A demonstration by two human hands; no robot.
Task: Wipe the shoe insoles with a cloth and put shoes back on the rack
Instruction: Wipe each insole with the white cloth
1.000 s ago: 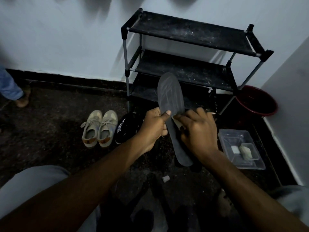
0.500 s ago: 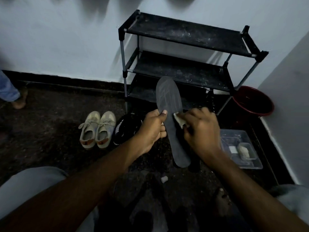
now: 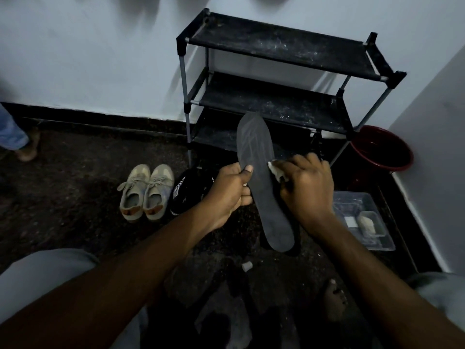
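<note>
Since the frame a second ago, the right hand (image 3: 308, 190) has carried the cloth (image 3: 275, 170) a little further up the insole (image 3: 266, 195), to its right edge. That single dark insole is held in the air in front of the shoe rack (image 3: 276, 49), nearly upright, toe end up and tilted slightly left, heel end down.

One left hand (image 3: 227, 195) grips its left edge at mid-length: the thumb (image 3: 247, 170) lies flat on the face and the other fingers curl round behind. The right hand is bunched, knuckles up, fingers curled over one small pale cloth and pressing it against the insole; only a corner of cloth shows. Both forearms reach in from the bottom corners and converge on the insole, wrists roughly level.

The rack has three black dusty shelves and stands against the white wall. On the dark floor to the left sit two beige sneakers (image 3: 147, 192) side by side, toes towards the camera, with one black shoe (image 3: 187, 192) just beside them. A dark shape under the insole's heel is too dim to name. One red bucket (image 3: 382, 149) stands by the rack's right leg, and one clear plastic container (image 3: 349, 197) lies near the right wrist, with two small pale pieces in it. One small cap-like piece (image 3: 247, 266) lies on the floor between the arms. A bare foot (image 3: 334, 301) shows lower right.
</note>
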